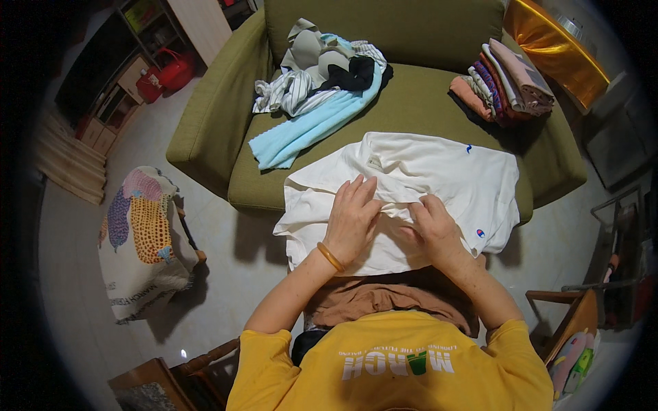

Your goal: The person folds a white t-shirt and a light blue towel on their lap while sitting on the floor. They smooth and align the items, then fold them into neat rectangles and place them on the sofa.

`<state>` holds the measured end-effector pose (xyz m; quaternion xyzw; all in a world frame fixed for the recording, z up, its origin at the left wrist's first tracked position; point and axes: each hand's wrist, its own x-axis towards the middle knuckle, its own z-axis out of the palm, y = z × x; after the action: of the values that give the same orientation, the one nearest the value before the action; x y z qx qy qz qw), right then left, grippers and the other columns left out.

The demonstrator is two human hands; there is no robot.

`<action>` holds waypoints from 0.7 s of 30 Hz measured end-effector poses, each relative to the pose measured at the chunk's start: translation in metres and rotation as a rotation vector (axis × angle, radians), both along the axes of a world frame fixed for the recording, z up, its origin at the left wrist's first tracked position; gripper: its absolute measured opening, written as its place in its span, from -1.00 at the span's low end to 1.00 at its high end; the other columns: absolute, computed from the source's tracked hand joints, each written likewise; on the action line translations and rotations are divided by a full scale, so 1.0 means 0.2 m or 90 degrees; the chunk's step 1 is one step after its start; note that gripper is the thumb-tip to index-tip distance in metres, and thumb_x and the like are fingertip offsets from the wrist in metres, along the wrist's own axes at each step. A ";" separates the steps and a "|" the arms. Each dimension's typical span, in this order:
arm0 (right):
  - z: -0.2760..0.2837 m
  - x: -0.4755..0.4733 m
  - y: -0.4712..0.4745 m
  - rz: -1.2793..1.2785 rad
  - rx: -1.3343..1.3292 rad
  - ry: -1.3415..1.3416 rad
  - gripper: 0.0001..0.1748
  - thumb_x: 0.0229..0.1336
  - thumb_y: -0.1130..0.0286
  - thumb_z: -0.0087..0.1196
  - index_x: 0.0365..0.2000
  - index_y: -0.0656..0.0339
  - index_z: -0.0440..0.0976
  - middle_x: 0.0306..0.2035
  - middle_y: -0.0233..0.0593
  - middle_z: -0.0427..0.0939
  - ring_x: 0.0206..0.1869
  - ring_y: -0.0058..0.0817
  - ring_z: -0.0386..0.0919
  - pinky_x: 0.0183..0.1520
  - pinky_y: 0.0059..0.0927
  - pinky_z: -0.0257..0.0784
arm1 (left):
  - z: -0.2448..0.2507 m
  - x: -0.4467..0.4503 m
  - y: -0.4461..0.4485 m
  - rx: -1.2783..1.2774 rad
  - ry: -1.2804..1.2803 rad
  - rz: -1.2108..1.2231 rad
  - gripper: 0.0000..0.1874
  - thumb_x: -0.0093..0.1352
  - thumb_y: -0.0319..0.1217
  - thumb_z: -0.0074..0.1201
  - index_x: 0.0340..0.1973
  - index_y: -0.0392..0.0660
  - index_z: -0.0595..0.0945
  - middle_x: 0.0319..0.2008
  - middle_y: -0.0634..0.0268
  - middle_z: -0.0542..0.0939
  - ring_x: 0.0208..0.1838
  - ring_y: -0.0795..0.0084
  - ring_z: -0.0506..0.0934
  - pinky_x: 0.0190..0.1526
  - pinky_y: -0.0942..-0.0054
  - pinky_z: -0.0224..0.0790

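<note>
A white T-shirt [442, 164] with small blue logos lies partly over the front of the sofa seat and partly over my lap. My left hand [354, 216] rests on its near part, the thumb and fingertips at a crease in the cloth. Beside it, my right hand [434, 226] pinches the same fabric between thumb and curled fingers. A heap of loose clothes lies behind on the sofa: a light blue towel-like cloth [313, 128], striped cloth [293, 92], grey bra cups [306, 49] and a black garment [354, 74]. Folded clothes [504, 87] are stacked near the right armrest.
The green sofa [205, 113] stands before me. At the left, a patterned woven cloth [149, 221] drapes over a low piece of furniture, with red bags [175, 69] farther back. A wooden chair [570, 318] is at the lower right, near a metal frame [617, 205].
</note>
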<state>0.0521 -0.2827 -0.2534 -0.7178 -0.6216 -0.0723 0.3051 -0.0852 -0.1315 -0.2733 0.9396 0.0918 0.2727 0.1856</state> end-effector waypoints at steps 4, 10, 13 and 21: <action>0.06 0.04 0.02 0.046 0.034 -0.092 -0.73 -0.07 0.55 0.23 -0.29 0.33 0.45 -0.36 -0.07 0.39 -0.32 -0.16 0.44 -0.34 -0.30 0.39 | 0.00 0.01 0.00 0.020 0.022 0.026 -0.67 0.10 -0.46 0.21 -0.21 -0.18 0.54 0.18 -0.05 0.35 0.26 -0.09 0.27 0.29 0.00 0.01; 0.34 0.17 0.04 0.078 0.028 0.014 -0.73 -0.09 0.44 0.30 -0.56 0.30 0.37 -0.50 -0.11 0.35 -0.46 -0.16 0.39 -0.42 -0.24 0.34 | 0.06 -0.02 0.09 0.027 0.050 0.146 -0.60 0.01 -0.61 0.10 -0.19 -0.26 0.49 0.17 -0.08 0.35 0.25 -0.07 0.29 0.28 0.04 0.04; 0.41 0.21 0.06 0.094 0.010 -0.101 -0.67 -0.23 0.48 0.36 -0.60 0.29 0.33 -0.52 -0.15 0.32 -0.44 -0.19 0.39 -0.41 -0.26 0.35 | 0.09 -0.04 0.19 0.017 -0.003 0.175 -0.60 0.01 -0.61 0.11 -0.18 -0.28 0.49 0.11 -0.04 0.41 0.20 -0.01 0.34 0.25 0.09 0.09; 0.43 0.23 0.07 0.053 -0.046 -0.241 -0.72 -0.12 0.44 0.26 -0.64 0.25 0.33 -0.51 -0.19 0.31 -0.40 -0.25 0.40 -0.39 -0.28 0.38 | 0.11 -0.04 0.23 0.002 -0.090 0.131 -0.54 -0.03 -0.60 0.09 -0.16 -0.31 0.48 -0.02 0.02 0.50 0.07 0.05 0.44 0.16 0.19 0.20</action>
<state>0.0974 -0.2686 -0.1667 -0.6752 -0.6995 -0.1711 0.1598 -0.0928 -0.0865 -0.2513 0.9040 0.1737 0.3558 0.1611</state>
